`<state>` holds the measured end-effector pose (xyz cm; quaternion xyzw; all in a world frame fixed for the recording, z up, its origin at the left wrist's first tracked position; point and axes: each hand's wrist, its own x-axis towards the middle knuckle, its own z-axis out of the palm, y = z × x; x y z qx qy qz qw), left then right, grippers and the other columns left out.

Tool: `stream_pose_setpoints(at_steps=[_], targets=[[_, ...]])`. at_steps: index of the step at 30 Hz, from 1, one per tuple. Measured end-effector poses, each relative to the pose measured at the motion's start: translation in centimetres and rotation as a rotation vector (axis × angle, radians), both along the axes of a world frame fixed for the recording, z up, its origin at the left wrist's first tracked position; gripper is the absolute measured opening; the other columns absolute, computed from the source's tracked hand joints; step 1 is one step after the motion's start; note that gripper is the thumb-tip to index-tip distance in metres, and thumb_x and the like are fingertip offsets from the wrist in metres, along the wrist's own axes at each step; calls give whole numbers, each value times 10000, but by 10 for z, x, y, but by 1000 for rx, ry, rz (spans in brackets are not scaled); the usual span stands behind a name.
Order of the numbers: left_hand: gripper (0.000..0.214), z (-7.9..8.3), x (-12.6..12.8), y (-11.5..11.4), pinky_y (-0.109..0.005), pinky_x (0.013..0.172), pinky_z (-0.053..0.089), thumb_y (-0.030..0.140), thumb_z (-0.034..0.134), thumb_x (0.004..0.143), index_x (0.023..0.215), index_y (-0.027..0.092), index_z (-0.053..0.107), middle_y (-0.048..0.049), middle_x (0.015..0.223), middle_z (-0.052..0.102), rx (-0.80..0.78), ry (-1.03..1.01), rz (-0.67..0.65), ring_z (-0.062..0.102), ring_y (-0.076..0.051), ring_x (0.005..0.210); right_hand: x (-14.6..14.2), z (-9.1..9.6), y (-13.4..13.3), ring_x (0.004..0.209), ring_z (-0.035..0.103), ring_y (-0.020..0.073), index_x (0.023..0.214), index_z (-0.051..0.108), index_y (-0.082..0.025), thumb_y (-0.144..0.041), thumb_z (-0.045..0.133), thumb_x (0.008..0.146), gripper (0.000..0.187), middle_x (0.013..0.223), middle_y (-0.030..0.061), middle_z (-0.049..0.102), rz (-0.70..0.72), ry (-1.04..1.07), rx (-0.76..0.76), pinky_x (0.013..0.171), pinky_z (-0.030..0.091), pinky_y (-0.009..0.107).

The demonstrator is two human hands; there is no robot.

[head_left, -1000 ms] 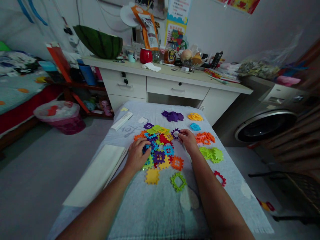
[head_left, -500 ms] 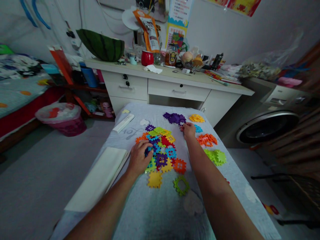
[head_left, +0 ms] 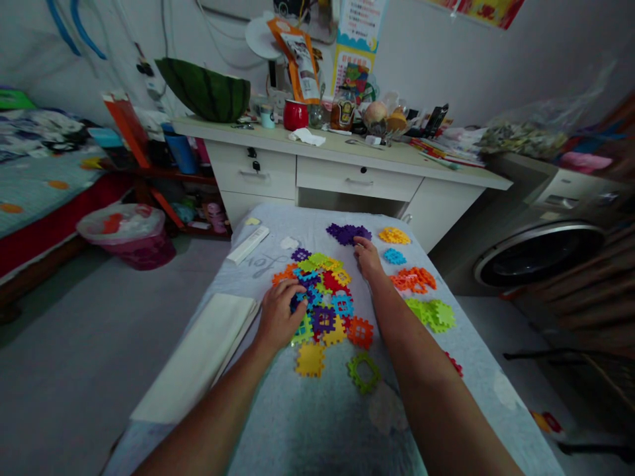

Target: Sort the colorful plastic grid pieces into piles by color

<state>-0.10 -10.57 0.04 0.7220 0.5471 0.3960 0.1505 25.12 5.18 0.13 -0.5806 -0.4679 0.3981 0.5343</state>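
Observation:
A mixed heap of plastic interlocking tiles (head_left: pixel 323 319) in several colours lies mid-table, some solid and some with window-like cut-outs. My left hand (head_left: pixel 282 311) rests against the heap's left side, its fingers curved and the thumb apart, over blue and purple tiles. Beyond the heap, a pile of purple tiles (head_left: pixel 347 233) sits toward the far edge. My right hand (head_left: pixel 368 259) is at the near side of that pile, fingertips close to it, fingers loosely apart with no tile visible in them.
Sorted piles stand to the right: yellow tiles (head_left: pixel 394 235), blue tiles (head_left: pixel 395 256), orange tiles (head_left: pixel 417 280), green tiles (head_left: pixel 432 315) and a partly hidden red tile (head_left: pixel 454 363). A folded white cloth (head_left: pixel 198 357) and a long white box (head_left: pixel 249 244) lie left. A desk (head_left: pixel 357 178) stands behind.
My right hand has shifted slightly left at the purple pile, and the purple tile at its fingertips is out of its grasp. My left hand stays by the heap. The view has moved slightly.

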Motion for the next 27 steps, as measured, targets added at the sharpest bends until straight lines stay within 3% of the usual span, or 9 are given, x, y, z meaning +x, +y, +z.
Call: stream_pose_setpoints(at_steps=[3, 7, 11, 16, 22, 27], targets=[[185, 0, 0, 0, -433, 1005, 426, 278, 555, 845, 990, 229, 659, -63, 1172, 630, -1, -11, -1, 570, -242, 1141, -4, 5, 1, 464, 372, 97, 1127, 626, -195, -268, 525, 631, 512, 583, -76, 483, 7, 8, -21, 440, 250, 215], [182, 1, 1, -1, -443, 1013, 420, 280, 557, 844, 990, 233, 654, -60, 1173, 632, -8, -11, 5, 567, -246, 1153, -6, 9, 9, 500, 411, 94, 1074, 638, -209, -220, 517, 606, 484, 687, -63, 546, -6, 16, 15, 466, 315, 205], [182, 1, 1, -1, -448, 1015, 419, 281, 559, 840, 991, 236, 652, -59, 1176, 633, -16, -8, 10, 571, -247, 1149, -1, 9, 21, 691, 539, 134, 1010, 658, -202, -181, 526, 607, 425, 822, -19, 636, -26, -18, 85, 653, 455, 240], [192, 0, 0, 0, -449, 1014, 419, 281, 556, 842, 996, 234, 661, -63, 1186, 628, -24, 0, 6, 567, -251, 1154, 10, 8, 33, 924, 595, 182, 938, 670, -185, -172, 508, 613, 364, 933, 10, 683, -14, -100, 156, 900, 467, 320], [191, 1, 1, -1, -450, 1009, 421, 286, 561, 840, 992, 229, 662, -66, 1183, 629, -22, -3, 9, 570, -250, 1142, 24, 4, 32, 1033, 572, 225, 943, 653, -159, -170, 481, 633, 355, 985, 80, 669, -283, -269, 127, 959, 454, 372], [189, 0, 1, 0, -447, 1010, 421, 282, 562, 840, 997, 239, 659, -60, 1183, 632, -13, 3, 11, 571, -245, 1147, 27, -4, 31, 1103, 562, 259, 871, 652, -184, -100, 531, 594, 314, 979, 100, 660, -279, -294, 59, 1004, 412, 421]])
